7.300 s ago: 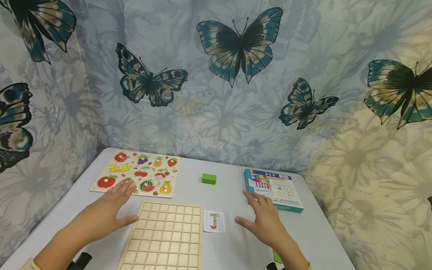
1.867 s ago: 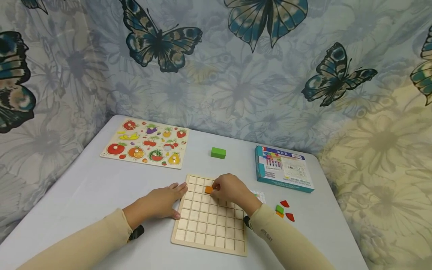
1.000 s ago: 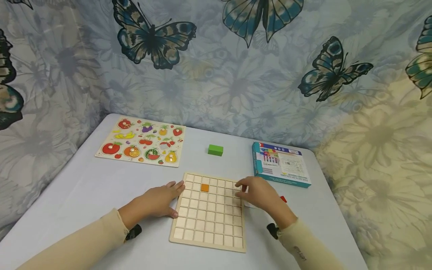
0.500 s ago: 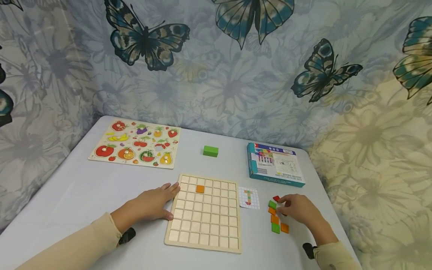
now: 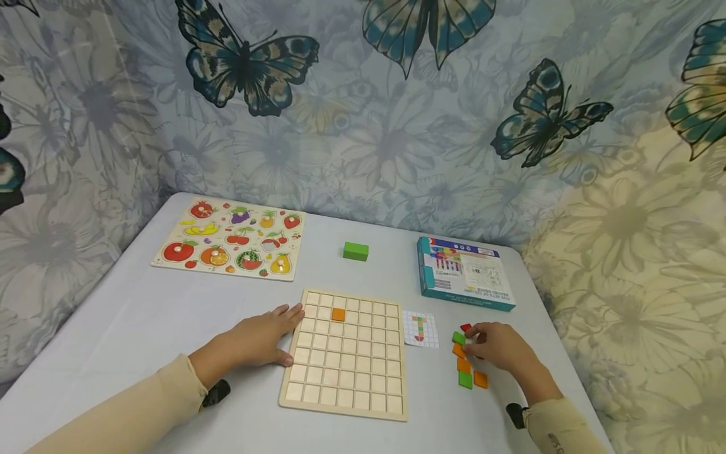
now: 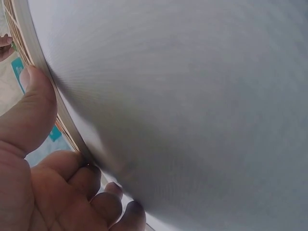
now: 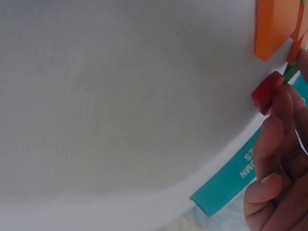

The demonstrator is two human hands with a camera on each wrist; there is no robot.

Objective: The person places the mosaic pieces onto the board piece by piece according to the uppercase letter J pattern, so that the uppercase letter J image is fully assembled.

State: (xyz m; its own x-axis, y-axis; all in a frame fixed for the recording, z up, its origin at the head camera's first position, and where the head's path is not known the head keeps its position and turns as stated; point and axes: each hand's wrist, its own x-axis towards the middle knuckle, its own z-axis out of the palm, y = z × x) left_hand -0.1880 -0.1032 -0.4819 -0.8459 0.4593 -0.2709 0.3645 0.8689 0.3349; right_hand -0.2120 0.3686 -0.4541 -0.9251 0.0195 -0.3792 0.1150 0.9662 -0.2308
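Observation:
My left hand point(image 5: 258, 338) rests along the left edge of a wooden grid board point(image 5: 346, 362), its thumb and fingertips touching the rim. In the left wrist view that hand point(image 6: 62, 168) lies against the board's side. One orange tile point(image 5: 338, 314) sits in a cell near the top. To the right, my right hand point(image 5: 499, 347) is down among loose tiles, thumb and forefinger at a green tile point(image 5: 459, 338), which they seem to pinch. In the right wrist view a red rounded piece point(image 7: 267, 91) lies close to the fingertips. Orange tiles point(image 5: 464, 365) and another green tile point(image 5: 465, 379) lie nearer me.
A pattern card point(image 5: 421, 330) lies right of the board. Behind stand a teal-edged box point(image 5: 467, 274) and a green block point(image 5: 355, 251). A fruit puzzle board point(image 5: 229, 239) lies at the back left. Patterned fabric rises behind the table.
The right hand has set the orange tile in a board cell, then moved right to the loose tiles. The left hand stays on the board's edge; the green tile has shifted slightly.

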